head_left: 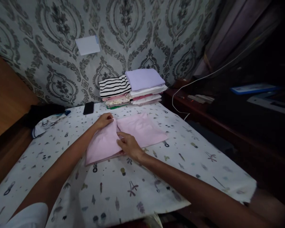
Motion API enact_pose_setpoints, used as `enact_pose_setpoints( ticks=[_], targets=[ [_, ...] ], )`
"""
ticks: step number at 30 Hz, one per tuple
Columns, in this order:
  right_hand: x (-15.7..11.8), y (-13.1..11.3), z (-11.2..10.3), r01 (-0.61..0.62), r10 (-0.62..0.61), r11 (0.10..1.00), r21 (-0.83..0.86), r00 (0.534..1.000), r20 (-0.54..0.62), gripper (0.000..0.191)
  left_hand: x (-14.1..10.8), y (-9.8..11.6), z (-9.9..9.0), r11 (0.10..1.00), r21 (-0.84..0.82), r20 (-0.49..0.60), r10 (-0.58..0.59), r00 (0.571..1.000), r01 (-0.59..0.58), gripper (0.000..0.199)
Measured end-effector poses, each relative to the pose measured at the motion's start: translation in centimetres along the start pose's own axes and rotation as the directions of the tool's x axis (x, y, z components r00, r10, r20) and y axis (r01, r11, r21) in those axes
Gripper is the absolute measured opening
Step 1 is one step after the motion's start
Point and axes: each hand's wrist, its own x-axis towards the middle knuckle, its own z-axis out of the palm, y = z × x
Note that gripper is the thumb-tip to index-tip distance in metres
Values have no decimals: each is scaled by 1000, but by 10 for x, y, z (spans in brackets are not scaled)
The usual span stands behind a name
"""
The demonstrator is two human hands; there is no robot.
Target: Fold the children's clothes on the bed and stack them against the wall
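Observation:
A pink garment [142, 129] lies partly folded on the patterned white sheet, its left part lapped over toward the middle. My left hand [104, 120] pinches the far edge of the folded part between thumb and fingers. Nearer to me, my right hand [128, 144] grips the edge of the same fold, thumb below and fingers above, close to the garment's middle. The garment's right part spreads flat and tapers to a corner at the right. What lies beneath the fold is hidden.
Behind stand two stacks of folded clothes, one topped by a striped cloth [115, 86], one by a lilac cloth [145, 79]. A black phone [88, 108] lies left of them. Loose clothes [48, 123] lie at the far left. A white cable [178, 95] hangs at the right.

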Motion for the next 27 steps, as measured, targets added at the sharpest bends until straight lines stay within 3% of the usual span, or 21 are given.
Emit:
enact_pose_setpoints(
  ticks=[8,10,14,18,21,24,27],
  targets=[
    [1,10,-11,-50,52,991,-121,999,13,45,-14,9,4,983,179,-48,60,997,-50,15],
    [-3,7,-14,18,-20,960,-280,1000,-5,42,-25,11,0,969,240,-90,82,993,-58,26],
    [-5,-2,-14,187,-282,774,-605,957,-65,37,-58,14,6,926,377,-124,87,988,-34,45],
    [16,-13,6,372,-476,697,-612,879,-8,35,-88,17,30,921,388,10,39,999,-40,54],
    [43,-19,28,411,-504,682,-605,864,18,41,-95,19,37,942,325,88,64,994,-90,47],
    [66,-20,46,335,-435,675,-658,900,12,49,-94,13,22,963,243,27,112,993,-115,35],
    [79,-15,55,275,-355,573,-772,932,69,52,-91,-6,-8,953,303,-132,25,991,17,31]
  ],
)
